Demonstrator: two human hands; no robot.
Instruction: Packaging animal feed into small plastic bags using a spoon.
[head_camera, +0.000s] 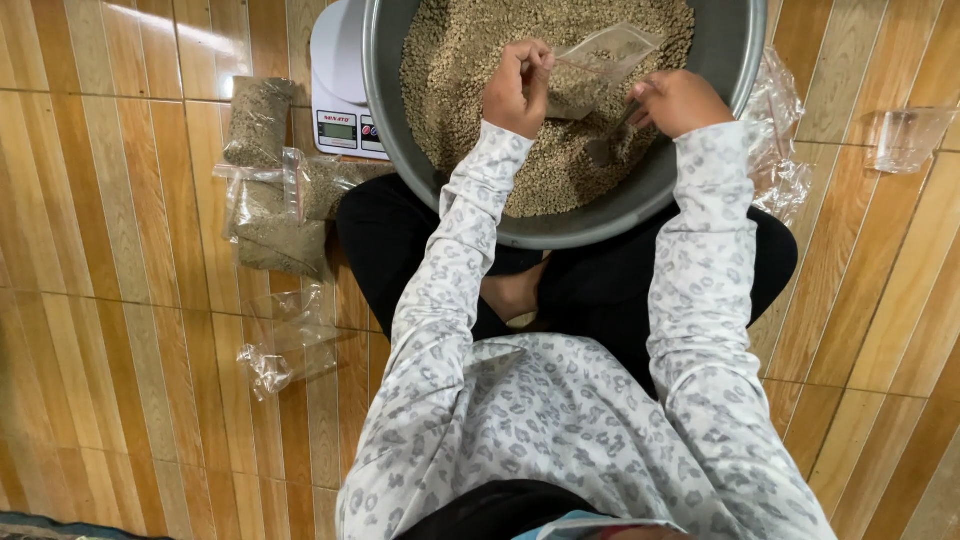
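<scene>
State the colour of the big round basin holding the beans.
Grey metal. The basin shows best in the head view, under the left hand and right hand.

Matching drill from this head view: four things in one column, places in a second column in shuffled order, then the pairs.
Things:
1. Large grey metal basin of pale grain
2. White digital kitchen scale
3. Small clear plastic bag
4. Stack of filled clear grain packets

Places:
A. On the wooden floor, left of the person's knee
B. Pinched by the left hand over the grain
C. On the person's lap
D. Partly hidden behind the basin's left rim

Pairs: 1-C, 2-D, 3-B, 4-A
</scene>
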